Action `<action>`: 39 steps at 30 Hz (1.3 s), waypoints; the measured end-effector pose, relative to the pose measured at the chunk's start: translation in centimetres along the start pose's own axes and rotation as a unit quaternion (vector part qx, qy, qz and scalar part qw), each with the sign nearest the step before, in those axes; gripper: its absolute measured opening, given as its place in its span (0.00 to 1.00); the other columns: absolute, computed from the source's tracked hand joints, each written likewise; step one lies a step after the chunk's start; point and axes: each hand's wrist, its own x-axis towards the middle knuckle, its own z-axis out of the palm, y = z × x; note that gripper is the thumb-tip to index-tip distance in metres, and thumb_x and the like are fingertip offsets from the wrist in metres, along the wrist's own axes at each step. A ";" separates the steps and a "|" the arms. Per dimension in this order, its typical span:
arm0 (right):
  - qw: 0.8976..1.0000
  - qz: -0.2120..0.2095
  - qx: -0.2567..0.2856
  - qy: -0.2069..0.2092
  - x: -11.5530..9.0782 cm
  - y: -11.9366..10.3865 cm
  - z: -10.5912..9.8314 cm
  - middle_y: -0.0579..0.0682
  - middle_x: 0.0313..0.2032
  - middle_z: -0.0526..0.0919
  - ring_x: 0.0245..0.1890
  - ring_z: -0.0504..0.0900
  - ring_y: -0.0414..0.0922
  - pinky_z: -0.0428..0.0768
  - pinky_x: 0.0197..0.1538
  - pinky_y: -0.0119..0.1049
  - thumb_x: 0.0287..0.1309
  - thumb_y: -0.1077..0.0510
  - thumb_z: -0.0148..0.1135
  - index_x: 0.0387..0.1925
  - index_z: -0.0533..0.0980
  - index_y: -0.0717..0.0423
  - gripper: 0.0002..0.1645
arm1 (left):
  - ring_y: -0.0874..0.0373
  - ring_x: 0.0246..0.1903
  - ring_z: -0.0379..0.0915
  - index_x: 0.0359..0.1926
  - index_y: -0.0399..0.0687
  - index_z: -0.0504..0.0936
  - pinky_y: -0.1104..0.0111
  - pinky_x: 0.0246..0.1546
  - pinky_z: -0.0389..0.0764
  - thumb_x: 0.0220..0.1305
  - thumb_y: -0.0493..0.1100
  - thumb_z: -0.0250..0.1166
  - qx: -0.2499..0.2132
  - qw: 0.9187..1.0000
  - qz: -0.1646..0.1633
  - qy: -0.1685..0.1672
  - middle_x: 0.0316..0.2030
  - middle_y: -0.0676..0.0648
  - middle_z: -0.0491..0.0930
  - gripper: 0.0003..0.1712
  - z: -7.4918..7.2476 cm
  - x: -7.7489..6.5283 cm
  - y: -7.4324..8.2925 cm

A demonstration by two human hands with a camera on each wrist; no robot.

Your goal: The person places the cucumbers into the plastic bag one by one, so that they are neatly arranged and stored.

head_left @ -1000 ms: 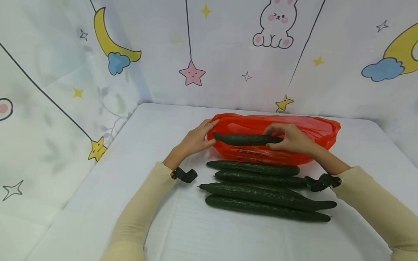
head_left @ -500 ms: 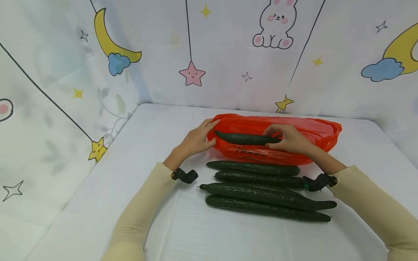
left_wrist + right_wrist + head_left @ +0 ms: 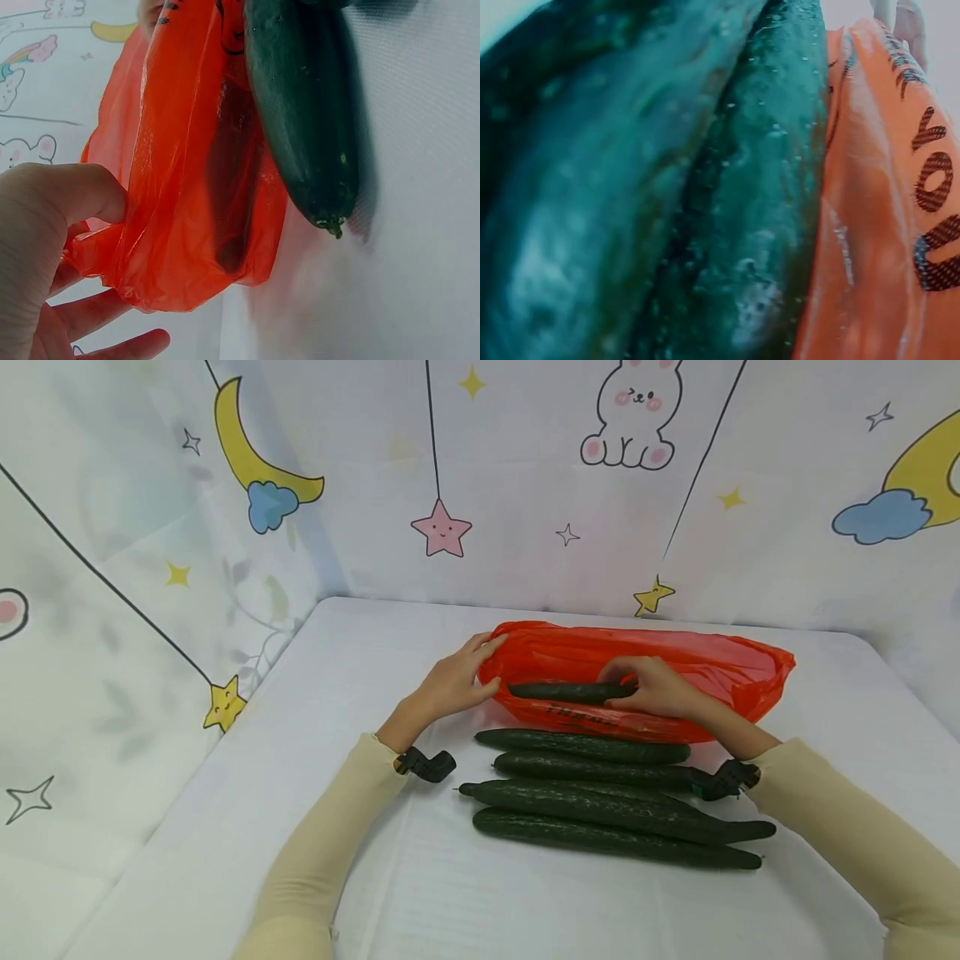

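Note:
A red plastic bag (image 3: 750,664) lies on its side behind the row of cucumbers, its mouth spread wide. At its left end my left hand (image 3: 452,683) holds the bag's edge; in the left wrist view the bag (image 3: 176,217) passes between the thumb and fingers. My right hand (image 3: 660,689) grips the right end of a cucumber (image 3: 562,693), which sits low inside the bag's mouth. Its dark shape (image 3: 234,165) shows through the film in the left wrist view. The right hand's fingertips are partly hidden by the bag.
Several cucumbers lie crosswise in front of the bag; the nearest to it (image 3: 581,746) is close to its front wall, and the frontmost (image 3: 615,840) lies toward me. A white cloth (image 3: 480,910) covers the table. A patterned curtain (image 3: 517,485) hangs behind.
My right hand has lowered the cucumber into the bag and shifted slightly right and down with it. The bag's right end has spread a little rightward. My left hand has stayed put.

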 end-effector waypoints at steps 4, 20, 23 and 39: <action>1.000 0.005 0.006 -0.005 0.1 0.1 0.3 0.55 0.40 0.84 0.43 0.81 0.54 0.80 0.47 0.54 0.51 0.65 0.72 0.42 0.80 0.63 0.15 | 0.51 0.36 0.75 0.74 0.43 0.59 0.63 0.37 0.82 0.65 0.43 0.59 -0.003 1.000 -0.005 -0.001 0.69 0.40 0.61 0.37 0.0 0.0 0.0; 0.997 0.051 0.018 -0.047 0.4 -0.3 0.4 0.57 0.43 0.84 0.46 0.81 0.55 0.79 0.51 0.56 0.53 0.66 0.70 0.45 0.79 0.65 0.16 | 0.50 0.41 0.76 0.74 0.44 0.60 0.62 0.42 0.83 0.66 0.44 0.60 0.000 1.000 -0.007 -0.006 0.69 0.41 0.61 0.37 0.1 -0.2 -0.2; 0.996 0.062 0.017 -0.056 0.4 -0.5 0.1 0.58 0.44 0.84 0.46 0.80 0.56 0.78 0.51 0.56 0.54 0.65 0.69 0.45 0.79 0.65 0.16 | 0.50 0.39 0.76 0.74 0.44 0.60 0.62 0.39 0.83 0.66 0.44 0.59 0.003 1.000 -0.001 -0.006 0.69 0.41 0.61 0.37 0.2 -0.1 -0.3; 0.996 0.082 0.022 -0.035 -0.5 -2.1 -1.4 0.62 0.45 0.83 0.48 0.79 0.60 0.79 0.51 0.57 0.57 0.65 0.66 0.47 0.78 0.68 0.16 | 0.52 0.30 0.76 0.67 0.52 0.71 0.62 0.34 0.81 0.67 0.48 0.60 -0.022 1.000 -0.010 -0.020 0.70 0.37 0.58 0.28 0.3 -0.1 -0.2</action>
